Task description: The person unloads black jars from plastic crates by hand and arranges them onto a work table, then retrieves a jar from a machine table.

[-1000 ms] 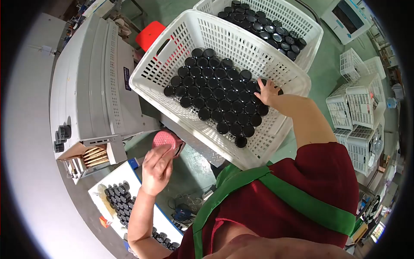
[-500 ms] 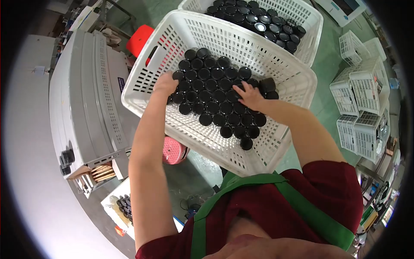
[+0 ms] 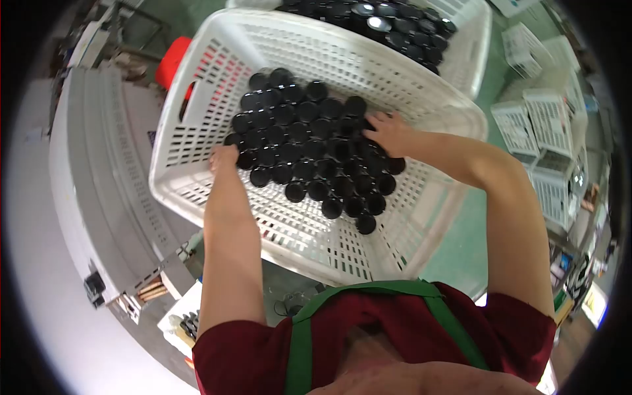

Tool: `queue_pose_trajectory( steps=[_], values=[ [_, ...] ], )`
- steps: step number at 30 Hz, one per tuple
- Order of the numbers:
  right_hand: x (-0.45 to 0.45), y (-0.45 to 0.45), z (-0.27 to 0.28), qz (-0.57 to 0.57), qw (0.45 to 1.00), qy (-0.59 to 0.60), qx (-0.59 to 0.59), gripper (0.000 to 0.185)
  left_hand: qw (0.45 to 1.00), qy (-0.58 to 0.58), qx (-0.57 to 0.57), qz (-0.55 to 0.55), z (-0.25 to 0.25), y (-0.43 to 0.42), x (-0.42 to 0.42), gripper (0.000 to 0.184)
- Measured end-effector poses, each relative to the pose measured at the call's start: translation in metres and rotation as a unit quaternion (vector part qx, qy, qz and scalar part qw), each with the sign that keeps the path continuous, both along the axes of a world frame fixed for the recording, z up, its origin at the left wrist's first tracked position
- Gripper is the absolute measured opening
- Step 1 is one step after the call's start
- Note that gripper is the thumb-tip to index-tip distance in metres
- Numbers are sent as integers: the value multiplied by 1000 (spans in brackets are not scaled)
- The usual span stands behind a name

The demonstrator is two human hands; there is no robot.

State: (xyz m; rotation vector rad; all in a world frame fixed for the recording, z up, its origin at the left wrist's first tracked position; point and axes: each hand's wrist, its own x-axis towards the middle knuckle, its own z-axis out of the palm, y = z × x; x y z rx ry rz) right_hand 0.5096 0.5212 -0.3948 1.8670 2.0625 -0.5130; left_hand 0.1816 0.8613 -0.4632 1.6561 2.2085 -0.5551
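Many black, round, jar-like pieces (image 3: 299,135) stand packed side by side in a white slotted plastic crate (image 3: 428,108). Whether they are lidded jars or deep caps, I cannot tell. My left hand (image 3: 224,158) is low at the left edge of the cluster, next to the outermost pieces; its fingertips are blurred and partly hidden. At the cluster's right edge, my right hand (image 3: 388,131) has its fingers spread against the black pieces, holding none of them up.
Behind stands a second white crate (image 3: 479,56) of similar black pieces. White baskets (image 3: 550,118) are stacked at the right. A long grey machine (image 3: 99,171) stands at the left, with a red object (image 3: 172,62) near the crate's far left corner.
The view has shifted, and the crate appears further left and closer. My left hand has moved down along the cluster's left edge. My right hand has moved from atop the pieces to their right edge.
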Motion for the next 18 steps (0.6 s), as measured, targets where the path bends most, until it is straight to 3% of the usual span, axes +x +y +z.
queue_pose_trajectory(
  steps=[1,2,5,8,11,14,18],
  values=[
    [14,-6,-21,42,998,-32,-26,71,999,-28,-11,22,-5,1,-2,82],
    [23,-5,-40,79,993,-68,-52,71,998,-50,-13,-30,-29,9,-15,89],
    [9,12,-24,108,976,-150,-116,67,999,-36,14,0,-10,-8,7,95],
    [19,18,-30,10,996,-29,-83,70,996,-51,68,38,-3,-27,10,97],
    [21,18,-29,-252,954,164,8,73,995,-40,71,55,-9,-23,12,98],
    [14,15,-35,-260,951,163,46,76,995,-35,88,38,-24,-21,8,93],
    [3,4,-59,-93,979,151,96,80,995,-12,87,53,-2,-34,23,89]
  ],
)
